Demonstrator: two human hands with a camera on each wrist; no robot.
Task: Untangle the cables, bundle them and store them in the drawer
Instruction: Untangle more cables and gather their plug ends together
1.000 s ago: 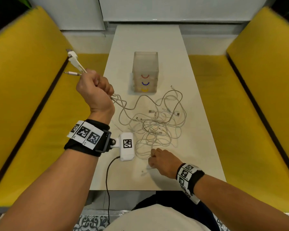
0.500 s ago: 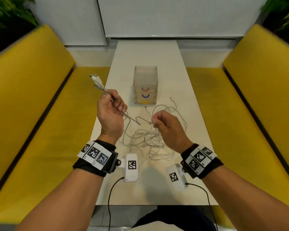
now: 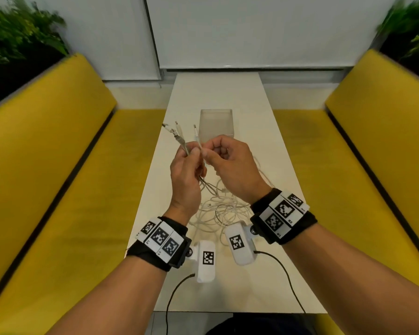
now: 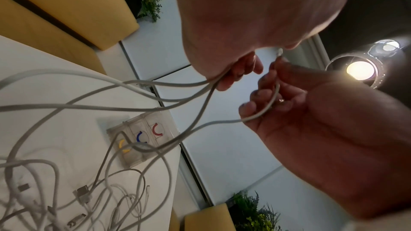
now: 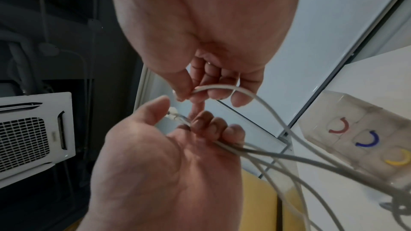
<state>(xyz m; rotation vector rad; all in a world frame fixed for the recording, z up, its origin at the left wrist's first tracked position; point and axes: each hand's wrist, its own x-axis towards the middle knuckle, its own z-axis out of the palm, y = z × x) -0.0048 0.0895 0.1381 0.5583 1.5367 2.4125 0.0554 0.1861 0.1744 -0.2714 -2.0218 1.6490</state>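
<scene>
A tangle of white cables [image 3: 218, 211] lies on the white table [image 3: 271, 165]. My left hand [image 3: 191, 155] is raised above it and grips several cable ends [image 3: 177, 134], whose plugs stick up past my fingers. My right hand [image 3: 211, 153] is close beside it and pinches one more cable end [image 3: 196, 136] between thumb and forefinger [image 5: 182, 94]. The held strands [image 4: 133, 83] hang down to the pile. Behind the hands stands the clear drawer unit [image 3: 215, 124] with red, blue and yellow handles [image 5: 367, 141], all drawers closed.
Yellow benches [image 3: 58, 165] run along both sides of the narrow table. Loose USB plugs [image 4: 83, 191] lie in the pile near me. Black camera leads [image 3: 283, 269] trail off the near table edge. Green plants [image 3: 17, 32] stand behind the benches.
My right hand rose from the table with a cable end and came up to my left hand. My left hand moved right, from over the bench to above the table.
</scene>
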